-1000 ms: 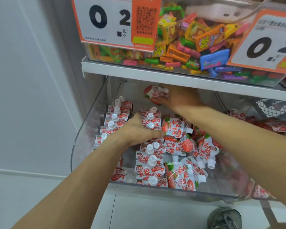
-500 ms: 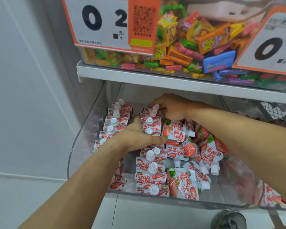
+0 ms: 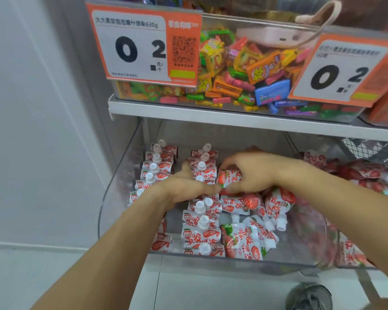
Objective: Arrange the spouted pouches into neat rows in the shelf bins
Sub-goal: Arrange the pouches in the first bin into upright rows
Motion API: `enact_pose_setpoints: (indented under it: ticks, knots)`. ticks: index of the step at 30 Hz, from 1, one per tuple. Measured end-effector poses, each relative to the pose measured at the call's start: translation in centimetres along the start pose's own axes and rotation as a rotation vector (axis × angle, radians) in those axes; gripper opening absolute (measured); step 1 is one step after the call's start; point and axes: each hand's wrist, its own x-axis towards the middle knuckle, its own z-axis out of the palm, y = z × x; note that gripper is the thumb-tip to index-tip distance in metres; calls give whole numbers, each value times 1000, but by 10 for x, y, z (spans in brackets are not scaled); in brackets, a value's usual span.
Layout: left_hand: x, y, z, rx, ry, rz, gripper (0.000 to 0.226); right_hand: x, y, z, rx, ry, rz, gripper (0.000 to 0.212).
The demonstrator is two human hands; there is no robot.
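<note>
Red-and-white spouted pouches fill a clear plastic bin (image 3: 112, 198) on the lower shelf. Two upright rows stand at its left: the outer row (image 3: 154, 168) and the middle row (image 3: 203, 163). Loose pouches (image 3: 244, 240) lie jumbled to the right. My left hand (image 3: 186, 189) rests flat against the middle row, fingers straight, between the two rows. My right hand (image 3: 249, 173) grips one pouch (image 3: 230, 177) right beside the middle row, its strawberry print facing me.
The white shelf edge (image 3: 233, 117) hangs low over the bin. Above it a candy bin (image 3: 244, 70) carries two price tags (image 3: 141, 45). A second pouch bin (image 3: 363, 173) sits at right, a grey wall at left, a metal caster (image 3: 309, 296) below.
My right hand set a pouch at the back of the middle row, then drew back toward me and took hold of another from the pile. The left hand stayed against the row.
</note>
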Motion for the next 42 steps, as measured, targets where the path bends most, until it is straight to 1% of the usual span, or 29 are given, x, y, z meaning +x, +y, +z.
enact_pose_setpoints:
  ticks: [2, 3, 5, 8, 11, 13, 15, 16, 18, 19, 21, 24, 26, 29, 31, 33, 35, 38, 39, 40, 41, 42]
  knots:
    - [-3, 0, -1, -43, -30, 10, 121, -5, -5, 13, -89, -16, 3, 78]
    - [-4, 0, -1, -63, -43, 17, 117, -5, -6, 18, -116, -11, 5, 81]
    - [-5, 0, 0, -100, -32, 44, 119, -7, -7, 17, -98, 48, 11, 76]
    - [5, -5, 1, -134, 31, 35, 123, -26, -8, -2, -41, 218, 49, 64]
    - [24, -16, -3, -174, 59, -27, 117, -59, -5, -16, 81, 334, 99, 66]
    - [30, -19, -5, -192, 76, -38, 118, -79, -6, -16, 163, 360, 121, 67]
    - [5, -4, 0, -165, 84, -33, 119, -95, -10, -9, 222, 365, 157, 72]
    - [-9, 4, 4, -145, 94, -26, 113, -100, -12, -3, 240, 361, 177, 74]
    - [-23, 11, 11, -117, 110, -22, 95, -105, -15, 10, 247, 351, 207, 68]
    - [-26, 12, 13, -97, 107, -21, 93, -105, -16, 16, 237, 359, 213, 64]
    - [-28, 13, 16, -33, 95, -32, 96, -104, -16, 22, 225, 388, 218, 61]
    - [-30, 16, 25, 206, 145, -63, 110, -103, -19, 23, 240, 413, 227, 59]
    - [-33, 23, 32, 312, 186, -67, 116, -103, -19, 23, 239, 417, 215, 60]
    - [-32, 34, 32, 441, 239, -117, 108, -105, -17, 21, 272, 396, 200, 60]
    - [-33, 39, 32, 508, 255, -132, 95, -106, -17, 21, 295, 382, 204, 60]
    - [-34, 42, 34, 593, 271, -112, 83, -106, -15, 21, 312, 393, 206, 59]
    - [-36, 46, 35, 650, 265, -119, 84, -107, -13, 22, 319, 404, 199, 60]
    - [-45, 51, 35, 722, 268, -130, 92, -109, -11, 22, 332, 421, 201, 63]
    - [-52, 51, 33, 759, 313, -86, 92, -109, -11, 22, 350, 439, 207, 63]
    - [-59, 49, 31, 782, 377, 17, 89, -109, -10, 22, 380, 462, 214, 62]
    - [-67, 44, 30, 771, 428, 180, 86, -108, -10, 21, 423, 492, 223, 58]
    - [-78, 40, 30, 728, 428, 370, 88, -109, -11, 20, 473, 540, 227, 54]
